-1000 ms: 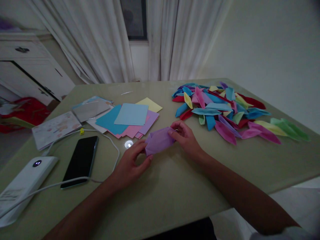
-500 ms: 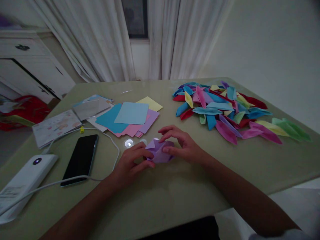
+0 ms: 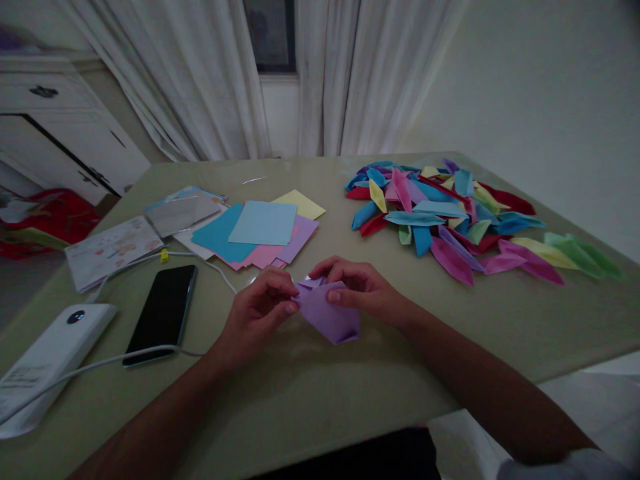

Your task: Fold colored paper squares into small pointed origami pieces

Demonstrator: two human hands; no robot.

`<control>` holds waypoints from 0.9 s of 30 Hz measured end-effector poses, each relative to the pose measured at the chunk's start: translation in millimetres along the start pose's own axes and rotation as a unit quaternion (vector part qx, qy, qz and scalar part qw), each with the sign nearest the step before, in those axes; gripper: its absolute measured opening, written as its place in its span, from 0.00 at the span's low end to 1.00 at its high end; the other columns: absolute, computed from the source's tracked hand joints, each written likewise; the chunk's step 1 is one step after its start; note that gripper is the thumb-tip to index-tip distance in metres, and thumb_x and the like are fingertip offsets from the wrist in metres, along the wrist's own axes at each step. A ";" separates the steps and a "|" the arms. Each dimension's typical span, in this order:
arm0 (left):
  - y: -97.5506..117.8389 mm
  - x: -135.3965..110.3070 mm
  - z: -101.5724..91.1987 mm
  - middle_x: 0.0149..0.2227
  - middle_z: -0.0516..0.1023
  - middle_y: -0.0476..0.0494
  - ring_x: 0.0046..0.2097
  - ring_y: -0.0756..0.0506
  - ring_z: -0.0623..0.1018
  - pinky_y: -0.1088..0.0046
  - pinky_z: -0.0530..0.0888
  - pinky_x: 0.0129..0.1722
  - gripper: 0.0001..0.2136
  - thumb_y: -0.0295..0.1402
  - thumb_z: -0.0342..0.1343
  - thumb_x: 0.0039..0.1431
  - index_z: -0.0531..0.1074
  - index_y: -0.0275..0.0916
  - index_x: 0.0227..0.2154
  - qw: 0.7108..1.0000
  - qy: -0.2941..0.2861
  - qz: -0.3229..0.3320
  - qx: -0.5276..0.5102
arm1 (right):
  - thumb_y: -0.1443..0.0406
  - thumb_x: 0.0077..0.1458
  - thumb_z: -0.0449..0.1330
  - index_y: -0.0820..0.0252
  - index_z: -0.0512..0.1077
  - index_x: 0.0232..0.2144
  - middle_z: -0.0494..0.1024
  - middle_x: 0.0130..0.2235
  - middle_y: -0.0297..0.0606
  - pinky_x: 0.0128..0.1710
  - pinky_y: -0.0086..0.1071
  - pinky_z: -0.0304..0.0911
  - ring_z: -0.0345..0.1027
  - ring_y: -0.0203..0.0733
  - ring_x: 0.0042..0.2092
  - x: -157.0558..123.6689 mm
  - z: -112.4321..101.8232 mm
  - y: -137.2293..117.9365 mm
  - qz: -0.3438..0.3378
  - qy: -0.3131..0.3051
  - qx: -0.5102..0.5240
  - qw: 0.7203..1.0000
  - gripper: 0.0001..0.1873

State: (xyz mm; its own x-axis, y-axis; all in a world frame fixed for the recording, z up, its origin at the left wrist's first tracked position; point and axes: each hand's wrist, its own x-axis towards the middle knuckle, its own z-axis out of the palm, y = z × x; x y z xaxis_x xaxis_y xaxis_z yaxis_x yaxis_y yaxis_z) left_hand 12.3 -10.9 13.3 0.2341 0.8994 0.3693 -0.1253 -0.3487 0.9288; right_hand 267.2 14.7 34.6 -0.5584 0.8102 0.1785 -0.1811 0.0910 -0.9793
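A partly folded sheet of purple origami paper [image 3: 331,319] is held up between my two hands, tilted so that one broad face shows. My left hand [image 3: 260,303] pinches its left corner between thumb and fingers. On the right side, my right hand [image 3: 364,287] grips the upper edge, thumb on the near face and fingers behind. Small folds show along the top of the paper. Beyond my hands lie loose coloured square sheets [image 3: 263,223], with light blue on top. Folded paper pieces [image 3: 425,207] in many colours make a heap at the back right.
On the left are a black phone [image 3: 163,313], a white power bank [image 3: 55,363] and a white cable [image 3: 130,357] lying across the phone's lower end. Printed packets [image 3: 115,250] sit behind them. The table [image 3: 510,327] has its right edge by the wall.
Both hands have lifted the purple paper and tipped it, so its broad face now shows. My left hand's fingers have drawn in to a pinch at its corner.
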 end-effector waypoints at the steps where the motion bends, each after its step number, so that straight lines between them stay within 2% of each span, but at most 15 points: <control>1: 0.0 0.4 0.5 0.46 0.78 0.41 0.46 0.46 0.79 0.77 0.77 0.41 0.07 0.36 0.73 0.63 0.83 0.41 0.38 1.000 0.004 -0.004 0.002 | 0.58 0.62 0.75 0.57 0.81 0.36 0.80 0.54 0.41 0.55 0.39 0.70 0.74 0.46 0.57 0.0 0.9 0.2 0.006 -0.005 0.014 1.000 0.11; 4: -0.4 0.4 3.3 0.56 0.77 0.39 0.45 0.47 0.81 0.76 0.78 0.39 0.08 0.38 0.71 0.65 0.79 0.41 0.36 0.998 -0.010 -0.047 -0.042 | 0.58 0.62 0.75 0.57 0.81 0.36 0.79 0.55 0.40 0.53 0.37 0.70 0.75 0.44 0.56 -0.1 3.9 1.3 0.018 -0.019 0.043 0.999 0.10; 6: -1.1 -0.2 5.5 0.56 0.78 0.39 0.40 0.48 0.82 0.74 0.79 0.38 0.08 0.38 0.70 0.66 0.78 0.41 0.38 0.993 -0.034 -0.071 -0.085 | 0.57 0.62 0.75 0.57 0.81 0.36 0.78 0.54 0.40 0.53 0.37 0.70 0.74 0.44 0.56 -0.4 5.4 2.0 0.020 -0.025 0.046 0.998 0.11; 13: -2.2 -1.8 8.2 0.47 0.81 0.43 0.42 0.48 0.82 0.75 0.79 0.39 0.10 0.38 0.72 0.64 0.80 0.42 0.42 0.986 -0.040 -0.089 -0.132 | 0.57 0.60 0.76 0.57 0.81 0.35 0.72 0.53 0.39 0.50 0.36 0.70 0.72 0.41 0.52 -3.7 9.7 3.4 0.028 -0.025 0.016 0.999 0.12; 17: -3.9 -4.2 9.7 0.43 0.83 0.44 0.40 0.47 0.82 0.75 0.78 0.37 0.14 0.39 0.74 0.61 0.80 0.43 0.46 0.973 -0.061 -0.139 -0.173 | 0.55 0.60 0.76 0.57 0.80 0.35 0.71 0.52 0.39 0.51 0.37 0.69 0.71 0.41 0.51 -4.3 11.8 3.2 0.026 -0.040 0.004 0.999 0.13; 20: -6.2 -5.2 10.9 0.45 0.84 0.44 0.40 0.47 0.83 0.74 0.78 0.38 0.15 0.38 0.76 0.60 0.79 0.42 0.45 0.961 -0.043 -0.197 -0.190 | 0.56 0.61 0.75 0.57 0.80 0.36 0.72 0.52 0.39 0.52 0.37 0.69 0.71 0.42 0.52 -4.4 11.5 3.5 0.012 -0.044 -0.031 0.998 0.13; 23: -7.2 -4.0 10.8 0.50 0.84 0.42 0.41 0.48 0.83 0.73 0.78 0.40 0.18 0.36 0.78 0.55 0.78 0.42 0.43 0.951 -0.001 -0.237 -0.197 | 0.56 0.61 0.75 0.55 0.81 0.37 0.73 0.54 0.40 0.54 0.40 0.69 0.72 0.45 0.55 -4.6 9.9 3.5 0.003 -0.034 -0.070 0.997 0.12; 27: -7.9 -1.3 9.2 0.45 0.84 0.43 0.43 0.46 0.83 0.73 0.79 0.42 0.25 0.34 0.80 0.51 0.77 0.43 0.50 0.942 0.034 -0.256 -0.213 | 0.58 0.62 0.74 0.54 0.81 0.37 0.73 0.56 0.42 0.62 0.46 0.66 0.70 0.49 0.62 -4.9 9.1 2.2 -0.022 -0.015 -0.137 0.990 0.09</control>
State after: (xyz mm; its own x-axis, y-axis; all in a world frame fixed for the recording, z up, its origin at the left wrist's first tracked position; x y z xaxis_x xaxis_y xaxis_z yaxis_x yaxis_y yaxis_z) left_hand 21.9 -11.7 5.7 0.3076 0.9412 -0.1395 -0.3918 0.2589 0.8829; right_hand 262.2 5.7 32.5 -0.5787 0.7850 0.2211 0.0188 0.2838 -0.9587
